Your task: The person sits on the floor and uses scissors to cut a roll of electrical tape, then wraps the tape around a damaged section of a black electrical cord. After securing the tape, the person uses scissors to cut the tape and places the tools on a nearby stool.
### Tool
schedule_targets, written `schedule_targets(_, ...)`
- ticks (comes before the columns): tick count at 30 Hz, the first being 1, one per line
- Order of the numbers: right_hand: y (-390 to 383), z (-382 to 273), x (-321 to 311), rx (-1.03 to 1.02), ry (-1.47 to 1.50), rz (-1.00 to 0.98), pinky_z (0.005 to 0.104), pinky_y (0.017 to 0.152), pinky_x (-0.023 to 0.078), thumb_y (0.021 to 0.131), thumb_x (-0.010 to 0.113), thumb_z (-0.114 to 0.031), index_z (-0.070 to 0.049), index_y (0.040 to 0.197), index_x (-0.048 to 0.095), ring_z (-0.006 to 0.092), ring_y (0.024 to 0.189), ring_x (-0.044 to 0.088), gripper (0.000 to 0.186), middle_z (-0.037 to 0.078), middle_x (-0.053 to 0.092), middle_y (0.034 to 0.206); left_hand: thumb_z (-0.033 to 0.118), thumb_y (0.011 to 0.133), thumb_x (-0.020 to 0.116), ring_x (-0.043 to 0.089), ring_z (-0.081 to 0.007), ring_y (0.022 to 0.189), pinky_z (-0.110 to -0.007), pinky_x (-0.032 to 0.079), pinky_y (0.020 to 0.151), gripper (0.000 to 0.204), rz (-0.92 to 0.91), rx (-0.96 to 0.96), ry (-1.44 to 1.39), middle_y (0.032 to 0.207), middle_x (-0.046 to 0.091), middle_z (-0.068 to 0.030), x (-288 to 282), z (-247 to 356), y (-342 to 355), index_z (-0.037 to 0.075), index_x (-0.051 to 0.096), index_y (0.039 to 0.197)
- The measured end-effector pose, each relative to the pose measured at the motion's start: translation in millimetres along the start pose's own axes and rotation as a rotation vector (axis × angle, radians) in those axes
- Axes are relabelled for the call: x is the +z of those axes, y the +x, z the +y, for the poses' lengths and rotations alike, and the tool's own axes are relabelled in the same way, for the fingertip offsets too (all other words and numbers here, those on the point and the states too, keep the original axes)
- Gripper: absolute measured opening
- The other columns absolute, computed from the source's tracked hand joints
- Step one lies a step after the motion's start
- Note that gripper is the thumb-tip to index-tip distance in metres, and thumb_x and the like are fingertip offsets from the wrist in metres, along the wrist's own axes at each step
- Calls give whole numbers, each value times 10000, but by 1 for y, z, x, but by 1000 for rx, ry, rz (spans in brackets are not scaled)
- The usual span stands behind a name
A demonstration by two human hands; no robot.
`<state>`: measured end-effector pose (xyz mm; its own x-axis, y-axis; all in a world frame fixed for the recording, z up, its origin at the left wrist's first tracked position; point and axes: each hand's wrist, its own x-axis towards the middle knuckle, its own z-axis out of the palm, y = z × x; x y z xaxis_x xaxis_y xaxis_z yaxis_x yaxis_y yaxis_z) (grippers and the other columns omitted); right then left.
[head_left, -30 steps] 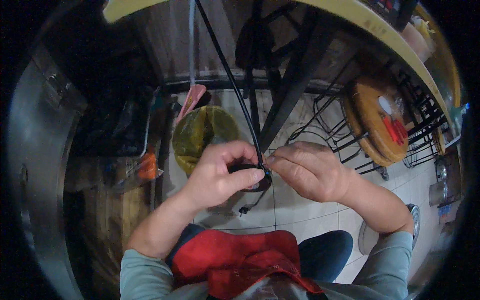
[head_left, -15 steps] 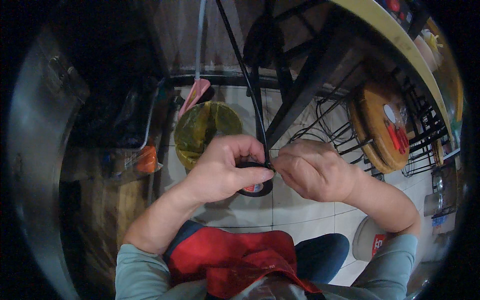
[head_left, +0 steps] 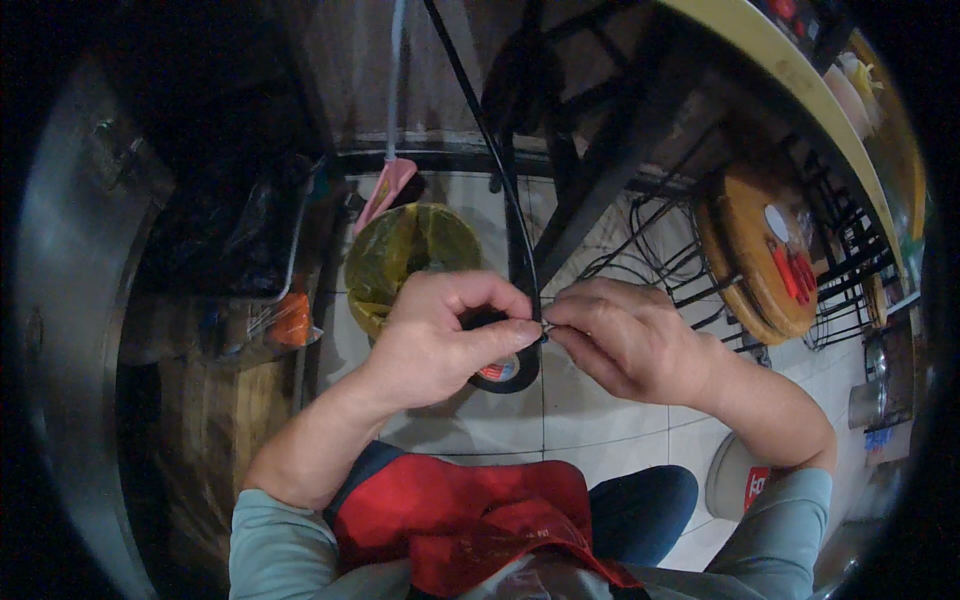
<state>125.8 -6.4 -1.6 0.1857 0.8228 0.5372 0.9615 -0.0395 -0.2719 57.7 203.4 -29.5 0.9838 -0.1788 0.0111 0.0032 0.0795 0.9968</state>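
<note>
A long black cable point(head_left: 468, 90) runs from the top of the view down to my fingertips. My left hand point(head_left: 440, 335) pinches the cable's lower part between thumb and forefinger. My right hand point(head_left: 635, 340), fingers curled and tips together, grips a small dark piece at the same spot, its details too small to make out. Under the left thumb is a black roll that looks like tape point(head_left: 505, 372), with a coloured label in its middle, partly hidden by that hand.
A yellow-lined bin point(head_left: 385, 245) stands beyond my hands, beside a pink dustpan point(head_left: 388, 185). Black table legs point(head_left: 590, 170) and wire racks surround round wooden boards point(head_left: 760, 280) with red-handled tools at right. A steel cabinet point(head_left: 75, 300) is at left; a yellow-edged tabletop point(head_left: 760, 45) is above.
My fingertips have moved slightly up and right in the picture. The short dangling plug lead seen a second ago is no longer visible. The cable bows more above my hands.
</note>
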Motion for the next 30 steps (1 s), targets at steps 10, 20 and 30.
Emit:
schedule_targets(10, -1, 10, -3, -234, -280, -52, 357, 508, 477, 702, 659, -110, -4, 890, 601, 279, 630, 596, 224, 114, 589, 797, 99, 809, 729, 610, -103, 739, -244, 483, 665, 114, -65, 46, 64, 789, 660, -33, -2, 0, 6, 10, 668, 846)
schedule_targets(20, 63, 6, -33, 1191, 582, -595, 261, 438, 337, 776, 593, -148, -25, 655, 568, 90, 505, 443, 175, 1, 499, 588, -34, 674, 686, 590, -286, 728, -377, 463, 659, 143, 93, 876, 749, 832, 638, -110, 4, -6, 18, 13, 631, 798)
schedule_targets(30, 13, -5, -17, 776, 704, -181, 300, 550, 512, 838, 628, -111, -11, 971, 621, 238, 680, 656, 167, 111, 639, 803, 38, 831, 693, 594, -114, 671, -250, 473, 600, 80, 93, 223, 106, 828, 645, -48, -1, -11, 0, 5, 640, 881)
